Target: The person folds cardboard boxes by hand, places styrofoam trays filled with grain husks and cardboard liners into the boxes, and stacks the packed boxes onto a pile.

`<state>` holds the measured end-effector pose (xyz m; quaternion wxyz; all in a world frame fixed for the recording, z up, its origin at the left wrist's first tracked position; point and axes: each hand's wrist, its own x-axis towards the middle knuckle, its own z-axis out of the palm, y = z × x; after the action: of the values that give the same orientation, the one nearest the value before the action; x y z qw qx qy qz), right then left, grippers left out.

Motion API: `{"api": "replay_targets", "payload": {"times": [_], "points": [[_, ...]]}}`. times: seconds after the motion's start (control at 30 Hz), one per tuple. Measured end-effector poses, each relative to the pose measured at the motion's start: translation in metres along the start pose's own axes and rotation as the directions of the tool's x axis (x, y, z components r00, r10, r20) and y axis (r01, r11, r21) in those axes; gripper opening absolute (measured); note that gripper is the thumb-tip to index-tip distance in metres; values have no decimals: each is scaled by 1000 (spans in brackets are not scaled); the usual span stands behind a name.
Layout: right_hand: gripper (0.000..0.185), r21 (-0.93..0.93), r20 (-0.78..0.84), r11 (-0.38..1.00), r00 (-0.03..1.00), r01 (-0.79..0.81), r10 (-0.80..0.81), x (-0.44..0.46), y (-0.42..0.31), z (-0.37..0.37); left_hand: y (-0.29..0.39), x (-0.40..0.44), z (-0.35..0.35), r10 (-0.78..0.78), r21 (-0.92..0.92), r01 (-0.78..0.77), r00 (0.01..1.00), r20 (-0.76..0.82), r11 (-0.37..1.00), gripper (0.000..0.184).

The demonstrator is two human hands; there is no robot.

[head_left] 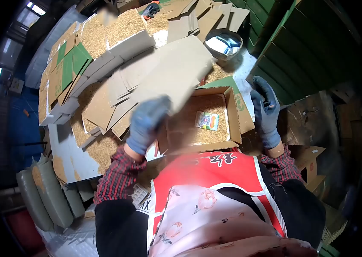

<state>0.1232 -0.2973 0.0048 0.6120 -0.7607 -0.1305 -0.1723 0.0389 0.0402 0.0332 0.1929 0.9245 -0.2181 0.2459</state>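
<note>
My left hand (148, 122), in a blue-grey work glove and smeared by motion, grips the near edge of a flat cardboard sheet (174, 70). The sheet is held over a pile of similar pieces. In front of me stands an open cardboard box (234, 115). Tan, loose, husk-like filling (208, 136) lies inside it, with a printed card (207, 121) bearing a QR code on top. To the right of the box my right hand (267, 109), also gloved, is raised with thumb and fingers apart, holding nothing.
More cardboard sheets (112, 92) lie left of the box. Behind them are white trays (125, 32) of the same tan material. A round bucket (223, 45) holds blue-and-white packets. Green cartons (300, 55) are stacked at right; filled sacks (50, 195) stand lower left.
</note>
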Motion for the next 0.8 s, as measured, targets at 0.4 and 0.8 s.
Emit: {"api": "replay_targets", "payload": {"times": [0.4,0.8], "points": [[50,-555,831,721,319,415,456,-42,-12,67,26,-21,32,42,5,-66,698,715,998,32],[81,-238,604,837,600,-493,525,-53,75,37,-9,-121,146,-757,-469,743,619,209,478,73]]}}
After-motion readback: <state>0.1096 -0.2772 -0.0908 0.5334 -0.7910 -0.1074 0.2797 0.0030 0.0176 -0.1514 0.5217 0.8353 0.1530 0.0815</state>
